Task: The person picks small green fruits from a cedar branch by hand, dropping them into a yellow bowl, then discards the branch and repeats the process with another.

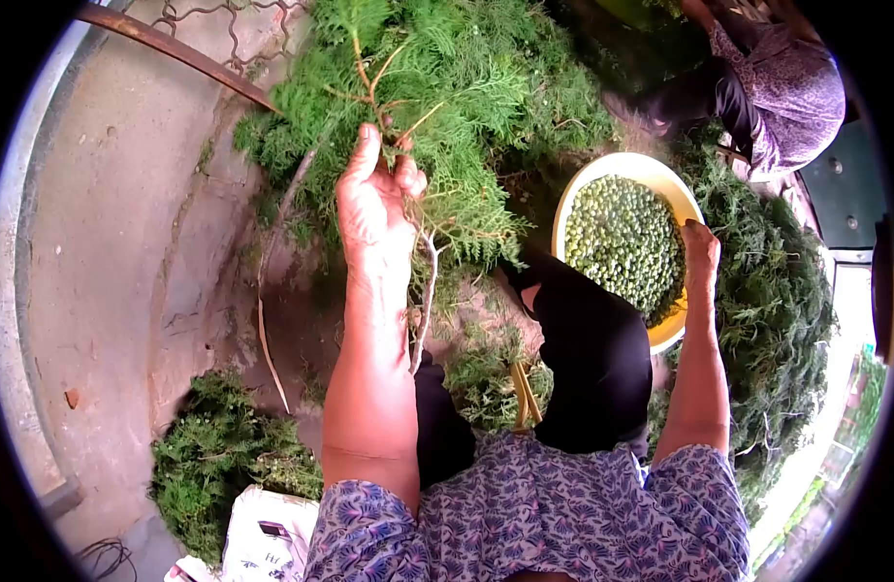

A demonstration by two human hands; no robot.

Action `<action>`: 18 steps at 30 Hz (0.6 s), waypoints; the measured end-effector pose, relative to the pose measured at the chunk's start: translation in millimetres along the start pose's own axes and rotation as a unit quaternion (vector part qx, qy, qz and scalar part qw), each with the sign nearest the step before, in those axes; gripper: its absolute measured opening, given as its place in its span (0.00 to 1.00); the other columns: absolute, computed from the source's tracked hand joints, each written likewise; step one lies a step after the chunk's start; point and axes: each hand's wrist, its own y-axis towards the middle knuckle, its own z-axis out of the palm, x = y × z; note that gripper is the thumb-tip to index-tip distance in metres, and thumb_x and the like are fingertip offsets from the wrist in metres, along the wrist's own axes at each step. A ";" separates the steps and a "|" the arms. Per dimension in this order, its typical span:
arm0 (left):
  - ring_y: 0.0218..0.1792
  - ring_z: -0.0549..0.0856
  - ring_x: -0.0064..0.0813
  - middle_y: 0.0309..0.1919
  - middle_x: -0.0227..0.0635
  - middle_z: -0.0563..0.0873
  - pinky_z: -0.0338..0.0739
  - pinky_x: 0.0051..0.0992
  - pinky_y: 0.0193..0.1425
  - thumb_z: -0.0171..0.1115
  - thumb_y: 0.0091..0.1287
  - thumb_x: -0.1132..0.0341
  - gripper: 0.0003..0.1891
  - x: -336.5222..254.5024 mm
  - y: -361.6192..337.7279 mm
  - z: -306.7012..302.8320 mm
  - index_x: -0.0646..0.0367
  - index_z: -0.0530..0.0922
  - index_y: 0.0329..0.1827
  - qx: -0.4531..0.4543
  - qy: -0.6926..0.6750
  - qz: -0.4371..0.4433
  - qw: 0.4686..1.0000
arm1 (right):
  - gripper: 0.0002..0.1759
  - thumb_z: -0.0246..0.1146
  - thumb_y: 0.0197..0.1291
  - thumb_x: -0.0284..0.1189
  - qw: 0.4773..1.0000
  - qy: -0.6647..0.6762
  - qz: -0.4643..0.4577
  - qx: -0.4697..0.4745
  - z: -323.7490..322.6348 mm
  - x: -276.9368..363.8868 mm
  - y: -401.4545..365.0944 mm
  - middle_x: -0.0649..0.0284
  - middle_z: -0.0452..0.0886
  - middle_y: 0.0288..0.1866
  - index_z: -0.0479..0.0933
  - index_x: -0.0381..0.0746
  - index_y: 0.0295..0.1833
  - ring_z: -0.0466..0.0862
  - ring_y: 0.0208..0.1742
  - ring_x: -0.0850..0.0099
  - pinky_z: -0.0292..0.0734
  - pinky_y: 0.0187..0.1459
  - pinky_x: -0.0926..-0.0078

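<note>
My left hand point(377, 199) is raised at the upper middle, its thumb and fingers pinched round the woody stem of a leafy conifer branch point(367, 82). Feathery green sprays spread above and beyond the fingers, overlapping the big heap of cut foliage point(476, 73). On the right, my right hand point(700, 244) is closed at the rim of a yellow basin point(566, 199), which is tilted beside my knee. Small round green cones or berries point(622, 233) cover much of the basin's inside. A pale bare stem point(429, 291) runs alongside my left forearm.
Another person point(777, 87) sits bent over at the upper right. Cut greenery point(772, 291) is piled along the right, with a smaller pile point(219, 446) at lower left near a white sack point(268, 533). A brown bar point(180, 56) slants across the upper left over concrete ground point(108, 242).
</note>
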 end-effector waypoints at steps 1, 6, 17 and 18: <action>0.17 0.68 0.17 0.23 0.28 0.75 0.62 0.18 0.23 0.56 0.65 0.52 0.16 -1.6 1.3 0.4 0.58 0.73 0.40 0.003 0.001 0.002 1.000 | 0.18 0.60 0.57 0.33 1.000 0.004 -0.001 -0.001 0.1 18.9 -7.6 0.57 0.82 0.43 0.77 0.35 0.50 0.79 0.44 0.70 0.70 0.50 0.76; 0.14 0.63 0.17 0.15 0.23 0.69 0.56 0.19 0.20 0.53 0.64 0.45 0.19 -2.3 10.5 -9.2 0.52 0.71 0.29 -0.028 -0.043 0.032 0.998 | 0.16 0.59 0.58 0.30 0.954 0.145 -0.113 0.236 11.0 154.8 -101.4 0.60 0.82 0.41 0.76 0.32 0.50 0.80 0.42 0.74 0.74 0.43 0.80; 0.08 0.61 0.18 0.07 0.21 0.62 0.69 0.28 0.17 0.49 0.62 0.37 0.27 -17.6 -3.4 -11.9 0.51 0.66 0.16 0.018 -0.082 -0.046 0.995 | 0.23 0.53 0.65 0.37 0.678 0.373 0.150 0.615 113.0 222.6 -184.2 0.47 0.79 0.45 0.67 0.27 0.54 0.79 0.51 0.60 0.73 0.55 0.65; 0.07 0.62 0.19 0.05 0.21 0.60 0.71 0.30 0.17 0.48 0.62 0.36 0.28 -11.2 12.0 -32.5 0.49 0.65 0.15 0.173 -0.133 -0.063 0.974 | 0.21 0.53 0.65 0.33 0.644 0.435 0.183 0.602 127.4 219.1 -186.1 0.48 0.77 0.49 0.66 0.28 0.55 0.79 0.51 0.61 0.71 0.59 0.62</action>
